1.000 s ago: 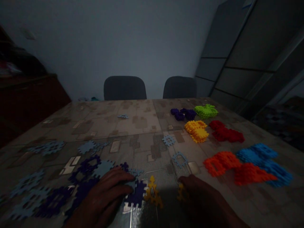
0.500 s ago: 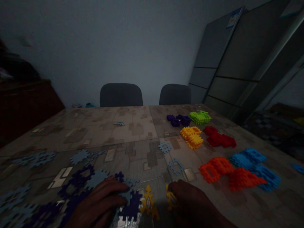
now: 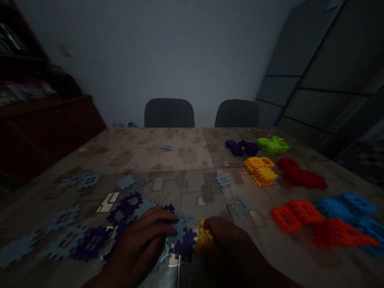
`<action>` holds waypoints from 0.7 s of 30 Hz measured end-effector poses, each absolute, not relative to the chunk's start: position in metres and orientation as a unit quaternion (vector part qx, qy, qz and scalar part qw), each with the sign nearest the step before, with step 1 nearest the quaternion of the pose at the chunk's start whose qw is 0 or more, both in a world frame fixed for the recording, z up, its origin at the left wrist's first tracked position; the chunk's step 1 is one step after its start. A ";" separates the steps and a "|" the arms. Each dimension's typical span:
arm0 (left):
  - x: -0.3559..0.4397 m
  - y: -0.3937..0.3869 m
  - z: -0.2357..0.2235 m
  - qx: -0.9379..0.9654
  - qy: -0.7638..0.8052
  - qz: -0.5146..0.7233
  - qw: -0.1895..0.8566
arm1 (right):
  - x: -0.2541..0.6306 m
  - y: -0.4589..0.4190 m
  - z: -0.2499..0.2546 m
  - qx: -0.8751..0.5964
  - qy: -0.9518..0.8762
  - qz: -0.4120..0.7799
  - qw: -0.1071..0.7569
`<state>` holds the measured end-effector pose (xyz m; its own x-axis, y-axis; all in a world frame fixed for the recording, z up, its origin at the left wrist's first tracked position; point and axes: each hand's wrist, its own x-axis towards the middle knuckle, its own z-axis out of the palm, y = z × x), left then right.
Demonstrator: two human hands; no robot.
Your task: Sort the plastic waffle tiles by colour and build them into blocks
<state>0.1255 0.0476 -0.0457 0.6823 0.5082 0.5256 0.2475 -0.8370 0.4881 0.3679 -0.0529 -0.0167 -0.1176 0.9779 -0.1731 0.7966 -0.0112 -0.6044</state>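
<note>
My right hand (image 3: pixel 229 236) is closed around yellow toothed building pieces (image 3: pixel 204 237), triangular in outline and pressed close together; the fingers partly cover them. Just left of these lies a dark purple toothed piece (image 3: pixel 185 243). My left hand (image 3: pixel 150 236) rests low over the pile with its fingers stretched out. Its fingertips touch or hover by a grey-blue toothed piece (image 3: pixel 179 229); which of the two I cannot tell. Under and behind that hand, more purple pieces (image 3: pixel 130 203) and a grey-blue piece (image 3: pixel 146 207) are partly hidden.
Loose grey-blue pieces (image 3: pixel 64 240) spread across the left of the patterned table (image 3: pixel 180 160). A grey ring piece (image 3: pixel 238 205) lies beyond my right hand. Sorted piles stand at right: orange (image 3: pixel 297 216), blue (image 3: pixel 348 206), red (image 3: pixel 303 176), yellow (image 3: pixel 260 170), green (image 3: pixel 273 145) and purple (image 3: pixel 242 148).
My right hand has brought its yellow piece left against the yellow triangle that lay beside the purple piece. The view has turned left; my left hand stays over the same pieces.
</note>
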 end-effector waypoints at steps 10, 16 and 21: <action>0.126 0.047 -0.045 0.894 0.208 0.338 0.208 | 0.369 -0.050 -0.011 -0.662 -0.689 0.278 0.098; 0.122 0.050 -0.041 0.915 0.212 0.305 0.154 | 0.356 -0.041 -0.022 -0.644 -0.731 0.227 0.002; 0.115 0.053 -0.048 0.917 0.223 0.307 0.120 | 0.355 -0.037 -0.019 -0.629 -0.742 0.233 -0.011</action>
